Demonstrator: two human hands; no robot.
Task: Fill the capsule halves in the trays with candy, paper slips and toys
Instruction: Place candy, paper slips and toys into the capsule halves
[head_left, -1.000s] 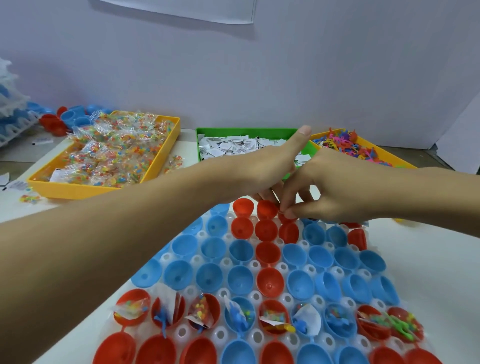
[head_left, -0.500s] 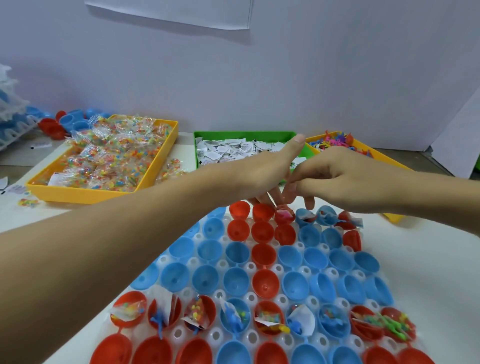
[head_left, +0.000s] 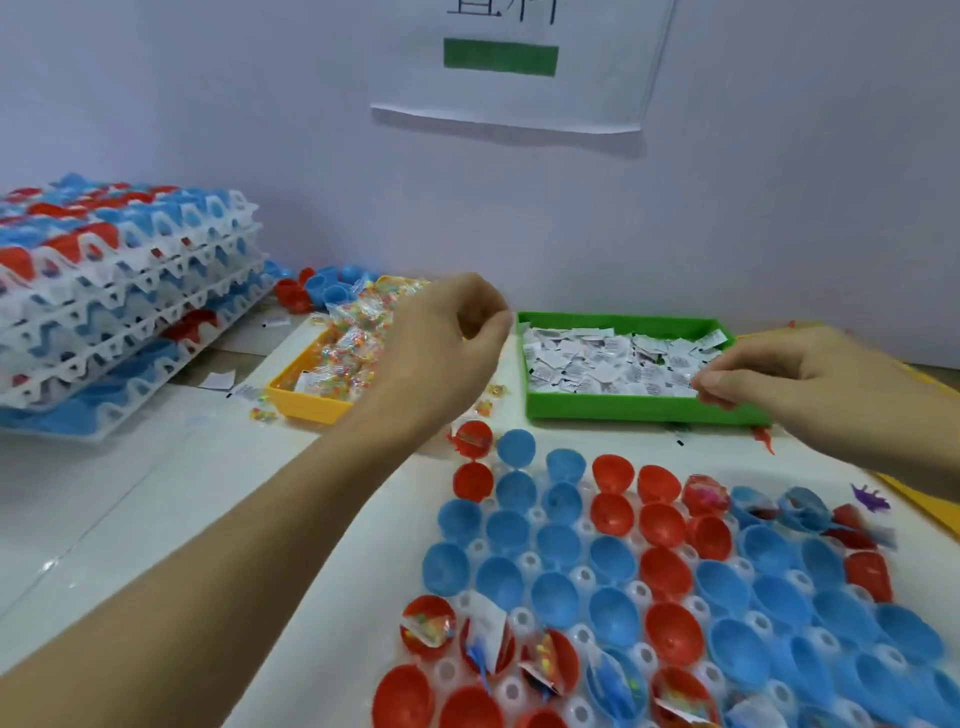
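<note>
Left hand (head_left: 447, 343) loosely curled over the far-left candy bin (head_left: 311, 402), holding nothing visible; right hand (head_left: 779, 382) pinching paper slips (head_left: 597, 358) in the green bin; mostly unfilled capsule tray (head_left: 675, 582) near, within reach

wall sheet (head_left: 511, 78) chars cropped, slip (head_left: 608, 358) print illegible

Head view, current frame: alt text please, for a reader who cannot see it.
A person's right hand pinches at paper slips in a green tray, while the left hand, fingers curled, hovers beside a yellow tray of candy. In front lies a tray of red and blue capsule halves, most empty; stacked trays stand far left.
</note>
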